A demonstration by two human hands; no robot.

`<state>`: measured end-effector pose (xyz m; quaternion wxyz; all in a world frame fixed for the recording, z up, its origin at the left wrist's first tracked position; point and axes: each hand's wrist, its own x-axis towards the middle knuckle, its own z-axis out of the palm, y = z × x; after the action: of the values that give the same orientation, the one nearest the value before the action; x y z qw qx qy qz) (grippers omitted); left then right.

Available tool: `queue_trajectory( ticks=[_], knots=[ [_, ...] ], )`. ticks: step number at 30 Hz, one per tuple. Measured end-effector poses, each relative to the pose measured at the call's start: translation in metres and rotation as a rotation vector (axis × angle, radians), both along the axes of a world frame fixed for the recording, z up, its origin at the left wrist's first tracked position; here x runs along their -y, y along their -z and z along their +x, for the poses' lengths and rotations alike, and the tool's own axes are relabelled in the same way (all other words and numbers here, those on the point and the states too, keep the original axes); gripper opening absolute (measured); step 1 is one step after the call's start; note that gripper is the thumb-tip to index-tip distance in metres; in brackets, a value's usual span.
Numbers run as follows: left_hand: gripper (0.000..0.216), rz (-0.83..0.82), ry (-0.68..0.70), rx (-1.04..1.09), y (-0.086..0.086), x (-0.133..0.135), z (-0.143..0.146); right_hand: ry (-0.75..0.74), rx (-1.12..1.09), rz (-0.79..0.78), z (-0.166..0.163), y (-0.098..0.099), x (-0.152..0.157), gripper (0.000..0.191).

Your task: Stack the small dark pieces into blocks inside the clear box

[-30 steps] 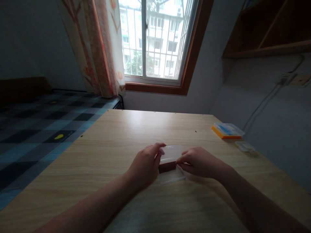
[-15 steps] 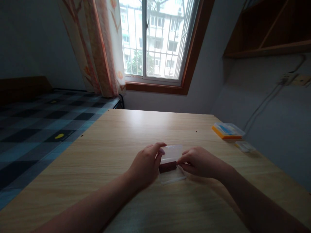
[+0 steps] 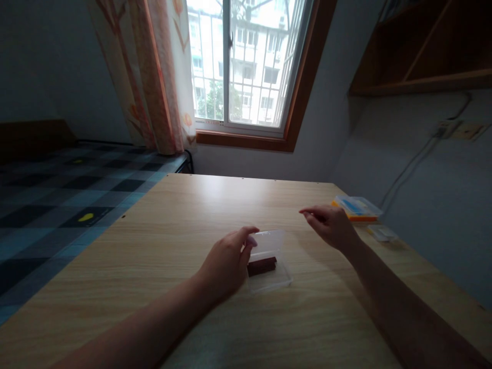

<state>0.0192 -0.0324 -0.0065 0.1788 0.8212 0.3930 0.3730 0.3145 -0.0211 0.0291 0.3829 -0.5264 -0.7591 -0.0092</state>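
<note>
My left hand (image 3: 227, 259) is closed on the left edge of a clear plastic box (image 3: 282, 279), which stands with its lid raised on the table. Inside the box lies a dark brown ribbed bar or bundle of sticks (image 3: 262, 265); its left end is partly hidden by my fingers. My right hand (image 3: 326, 223) hovers over the table to the right of the box and apart from it. Its thumb and index finger are drawn together, and whatever may be between them is too small to make out.
On the light wooden table (image 3: 161, 230), an orange-and-clear case (image 3: 359, 207) sits at the right edge, with a small clear box (image 3: 382, 233) in front of it. A bed with a checked cover (image 3: 88, 195) is at the left. Behind the table is a window (image 3: 249, 66).
My right hand has left the brown bar and moved up and to the right, over the spot where a dark speck showed. My left hand keeps its hold on the box.
</note>
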Motion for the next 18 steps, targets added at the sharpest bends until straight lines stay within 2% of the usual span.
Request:
queue_trajectory(
  ticks=[2, 6, 12, 18],
  knots=[
    [0.034, -0.035, 0.002, 0.004, 0.001, -0.001, 0.000, 0.173, -0.097, 0.076, 0.018, 0.008, -0.013, 0.033],
    [0.035, -0.072, 0.026, 0.021, 0.002, -0.003, -0.001, 0.409, -0.103, -0.028, 0.043, 0.032, -0.035, 0.045],
    [0.036, -0.083, 0.037, 0.028, 0.003, -0.005, -0.002, 0.498, 0.038, -0.202, 0.050, 0.070, -0.061, 0.047],
    [0.039, -0.117, 0.056, 0.020, 0.001, -0.004, -0.002, 0.571, 0.180, -0.309, 0.047, 0.080, -0.070, 0.054]
  ],
)
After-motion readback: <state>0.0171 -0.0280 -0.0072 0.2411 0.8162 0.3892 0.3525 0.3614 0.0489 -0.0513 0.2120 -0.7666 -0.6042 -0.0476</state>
